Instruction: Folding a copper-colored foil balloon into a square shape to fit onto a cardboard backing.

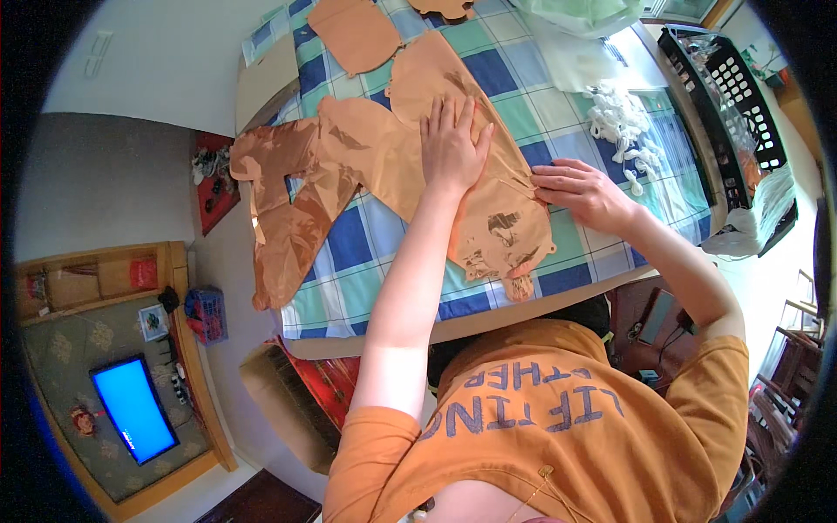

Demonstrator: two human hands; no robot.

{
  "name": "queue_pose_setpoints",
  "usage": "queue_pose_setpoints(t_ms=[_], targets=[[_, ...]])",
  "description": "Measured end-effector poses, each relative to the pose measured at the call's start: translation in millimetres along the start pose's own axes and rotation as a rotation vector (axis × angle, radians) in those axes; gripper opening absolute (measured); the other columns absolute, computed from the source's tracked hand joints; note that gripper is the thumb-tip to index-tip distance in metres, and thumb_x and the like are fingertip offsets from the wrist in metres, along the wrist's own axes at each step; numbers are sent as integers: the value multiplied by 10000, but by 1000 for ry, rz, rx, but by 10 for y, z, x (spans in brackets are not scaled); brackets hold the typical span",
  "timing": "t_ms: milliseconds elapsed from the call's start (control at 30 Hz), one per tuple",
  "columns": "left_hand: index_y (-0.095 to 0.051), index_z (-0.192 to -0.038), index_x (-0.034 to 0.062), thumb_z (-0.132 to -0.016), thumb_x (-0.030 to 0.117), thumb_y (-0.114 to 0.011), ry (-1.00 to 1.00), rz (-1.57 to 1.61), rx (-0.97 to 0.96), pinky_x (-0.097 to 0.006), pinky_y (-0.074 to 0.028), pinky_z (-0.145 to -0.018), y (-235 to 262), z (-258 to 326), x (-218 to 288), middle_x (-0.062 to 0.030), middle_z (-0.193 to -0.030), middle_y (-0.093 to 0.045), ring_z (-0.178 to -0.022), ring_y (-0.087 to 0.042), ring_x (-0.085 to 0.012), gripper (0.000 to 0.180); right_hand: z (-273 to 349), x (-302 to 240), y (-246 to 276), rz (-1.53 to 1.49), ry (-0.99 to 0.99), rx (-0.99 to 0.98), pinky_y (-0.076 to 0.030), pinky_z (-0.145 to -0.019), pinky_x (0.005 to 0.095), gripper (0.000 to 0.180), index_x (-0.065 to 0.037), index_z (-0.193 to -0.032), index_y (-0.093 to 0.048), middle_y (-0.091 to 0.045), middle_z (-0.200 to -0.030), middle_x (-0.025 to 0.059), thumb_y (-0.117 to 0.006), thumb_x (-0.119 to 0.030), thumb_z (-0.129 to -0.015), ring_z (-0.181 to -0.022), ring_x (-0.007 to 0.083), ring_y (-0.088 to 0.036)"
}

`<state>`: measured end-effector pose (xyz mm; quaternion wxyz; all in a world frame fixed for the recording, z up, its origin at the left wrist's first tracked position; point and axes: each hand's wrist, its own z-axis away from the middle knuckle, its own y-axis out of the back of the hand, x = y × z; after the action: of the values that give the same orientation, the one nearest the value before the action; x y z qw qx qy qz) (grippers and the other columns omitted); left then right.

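A flat, uninflated rose-gold foil balloon (497, 205) lies across the checked cloth, its lower end wrinkled and shiny. My left hand (455, 148) rests palm down on it with the fingers spread. At the balloon's right edge is my right hand (586, 193), its fingers stretched out and touching the foil near a crease. Its thumb is hard to make out. Another crumpled rose-gold foil balloon (305, 187) spreads out to the left, meeting the first one. Farther back lies a smooth rose-gold foil balloon (353, 35), with part of one more beyond it.
The blue, green and white checked cloth (357, 240) covers the table. White string (617, 113) lies bunched at the right, near pale plastic bags (575, 48). A black basket (741, 96) stands at the right edge. A cardboard box (301, 405) sits below the table's left side.
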<state>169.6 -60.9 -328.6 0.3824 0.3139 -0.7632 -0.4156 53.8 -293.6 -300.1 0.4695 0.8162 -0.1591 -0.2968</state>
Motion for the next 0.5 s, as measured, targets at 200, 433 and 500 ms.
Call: queue_pose_setpoints(t_ms=[200, 433, 500], targets=[[-512, -1398, 98, -937, 460, -554, 2, -10, -10, -545, -254, -1143, 2, -3, 0, -202, -1435, -465, -1398, -351, -362, 587, -5, -88, 55, -63, 7, -73, -442, -1050, 478, 433, 1, -1108, -653, -628, -1263, 123, -583, 54, -684, -1248, 282, -563], [-515, -1397, 108, -928, 448, -570, 0, -7, -7, -548, -266, -1132, -21, 5, -10, -197, -1455, -448, -1392, -358, -362, 581, 210, -211, 116, -84, -8, -77, -447, -1046, 492, 465, -7, -1084, -657, -637, -1234, 126, -571, 65, -633, -1221, 279, -577], [-531, -1386, 112, -921, 438, -583, 0, 1, 5, -555, -281, -1119, -18, 13, -36, -205, -1452, -454, -1381, -376, -373, 570, 74, -160, 157, -135, -6, -87, -450, -1038, 497, 464, -24, -1073, -663, -645, -1199, 131, -577, 71, -627, -1175, 291, -594]])
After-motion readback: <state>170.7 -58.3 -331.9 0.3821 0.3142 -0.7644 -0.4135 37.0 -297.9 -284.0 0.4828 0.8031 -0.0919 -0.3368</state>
